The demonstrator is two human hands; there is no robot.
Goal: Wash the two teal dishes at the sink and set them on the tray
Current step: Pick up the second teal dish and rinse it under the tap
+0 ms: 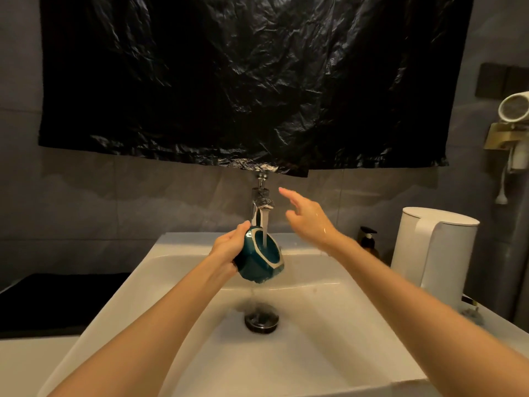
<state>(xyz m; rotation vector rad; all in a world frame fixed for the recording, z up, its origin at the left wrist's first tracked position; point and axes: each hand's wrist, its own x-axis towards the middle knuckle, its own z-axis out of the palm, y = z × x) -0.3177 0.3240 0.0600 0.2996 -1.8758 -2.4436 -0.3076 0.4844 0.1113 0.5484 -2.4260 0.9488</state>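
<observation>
Holding the teal dish (252,265) clamped in the left hand (226,250) under the tap (262,200) stream over the sink (315,325), mouth tilted rightward toward the empty, spread-fingered right hand (309,222) just beside the tap.

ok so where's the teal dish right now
Head view, centre: the teal dish is gripped by the left hand, tilted under the running faucet, above the white sink.

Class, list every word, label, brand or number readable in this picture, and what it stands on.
No text can be read.
Pump bottle: any label is too small and dim to read.
White kettle, teal dish: no writing shows.
</observation>
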